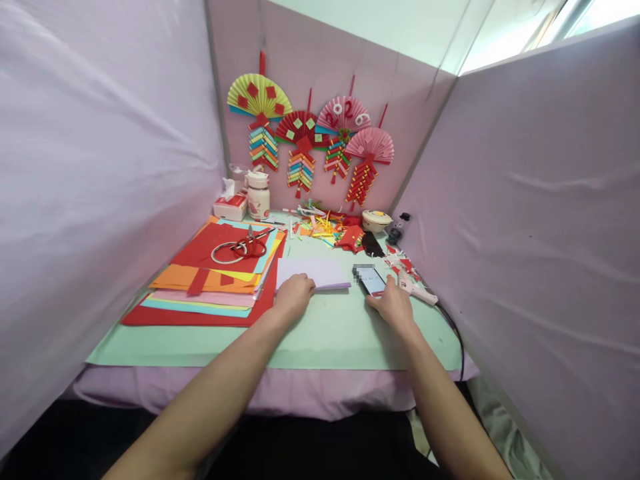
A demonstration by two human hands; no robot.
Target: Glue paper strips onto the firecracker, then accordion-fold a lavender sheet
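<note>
A stack of pale lilac paper [313, 270] lies on the light green table cover [330, 333]. My left hand [296, 293] is closed on the front edge of that stack, its fingers curled at the paper. My right hand [393, 301] grips the lower end of a phone [371, 281], thumb on one side and fingers on the other. The phone's lit screen faces up, its upper left part blurred out. Just right of my right hand is a white glue gun [419, 291] with a black cord.
Coloured paper sheets [200, 313] with scissors [250, 245] on top are at the left. Behind stand a tissue box [231, 208], a jar [259, 199] and a lidded bowl [377, 220], near paper scraps [325, 227]. Paper fans [303, 133] hang on the back wall.
</note>
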